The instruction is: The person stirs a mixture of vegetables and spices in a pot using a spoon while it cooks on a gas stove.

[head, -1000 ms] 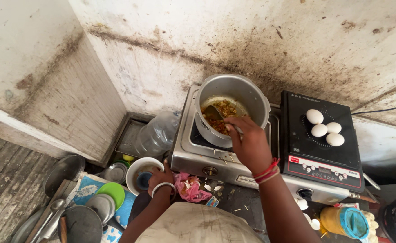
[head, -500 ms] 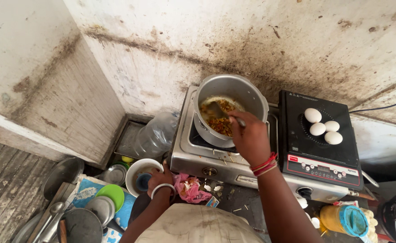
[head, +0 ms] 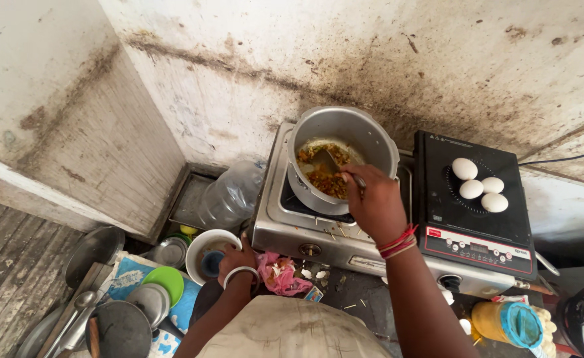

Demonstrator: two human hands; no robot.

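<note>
My right hand grips the handle of a metal spoon whose bowl is dipped in the chopped, orange-brown food inside a tall steel pot. The pot stands on a steel gas stove. My left hand is low by the stove's front left corner, resting on the rim of a white bowl. A pink cloth lies just right of that hand.
A black induction cooktop to the right carries three white eggs. A clear plastic bottle lies left of the stove. Steel plates, lids and a green bowl crowd the lower left. A yellow jar with a blue lid stands lower right.
My right hand has shifted slightly with the spoon inside the pot, moving the food. My left hand has stayed at the white bowl.
</note>
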